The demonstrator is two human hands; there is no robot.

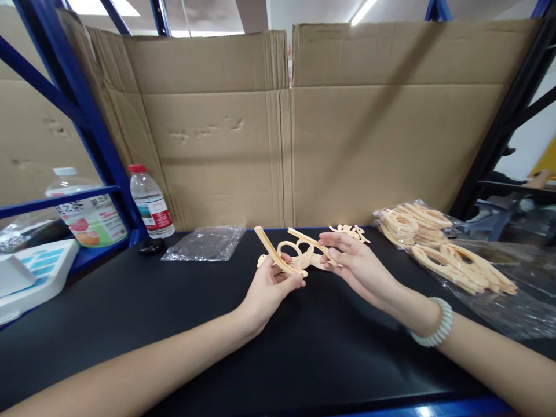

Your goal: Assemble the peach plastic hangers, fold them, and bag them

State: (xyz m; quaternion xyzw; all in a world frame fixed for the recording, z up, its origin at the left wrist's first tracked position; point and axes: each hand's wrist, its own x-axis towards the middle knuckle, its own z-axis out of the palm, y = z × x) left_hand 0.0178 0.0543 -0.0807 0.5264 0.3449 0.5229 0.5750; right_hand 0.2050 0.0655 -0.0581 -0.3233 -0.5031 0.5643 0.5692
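Note:
My left hand [274,289] is closed around a long, thin, cream-coloured strip [274,250], which slants up and to the left. Between the fingers of my right hand [354,260] is a similar cream strip [313,242], also angled up to the left. The two strips are apart. Just behind them lies a cream piece with a round ring [288,248], partly hidden by my hands. Farther back on the black tabletop [208,324] rests a small curly cream piece [350,231]. Both strips look like flat cut-out parts; their exact kind does not show.
Bagged cream oval parts [408,223] and more loose ones [464,266] on plastic film lie at right. An empty clear bag [206,243], a red-capped water bottle [150,202] and a black round object [152,246] stand left. Cardboard [217,133] walls the back.

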